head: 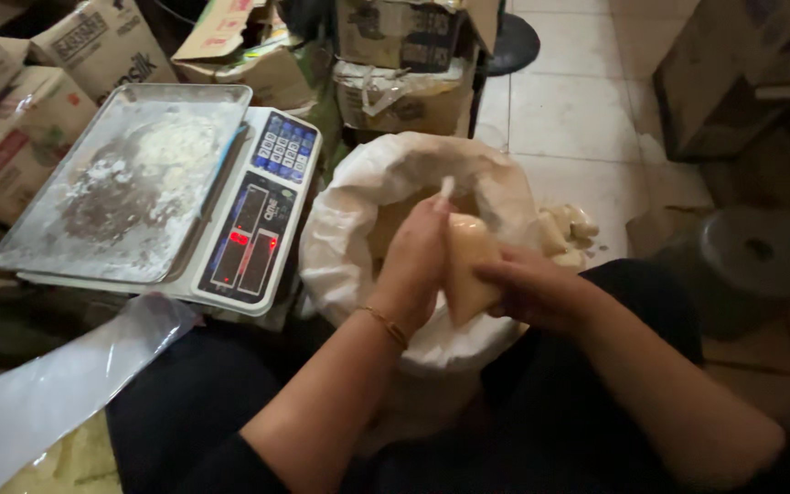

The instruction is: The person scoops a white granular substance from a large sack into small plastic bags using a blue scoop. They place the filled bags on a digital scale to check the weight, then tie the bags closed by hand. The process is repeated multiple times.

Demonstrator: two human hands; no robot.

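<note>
Both your hands were closed on the small filled bag (466,265) over the open white sack (368,197), left hand (418,261) pinching its neck, right hand (532,288) cupping its side; you did well to keep it upright there.

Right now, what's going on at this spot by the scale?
A seated person holds a small clear bag of pale powder over an open white sack. The left hand pinches the bag's top, and the right hand closes around its side. To the left, a digital scale has a powder-dusted metal tray with nothing on it but residue. More filled bags lie beyond the sack.
</note>
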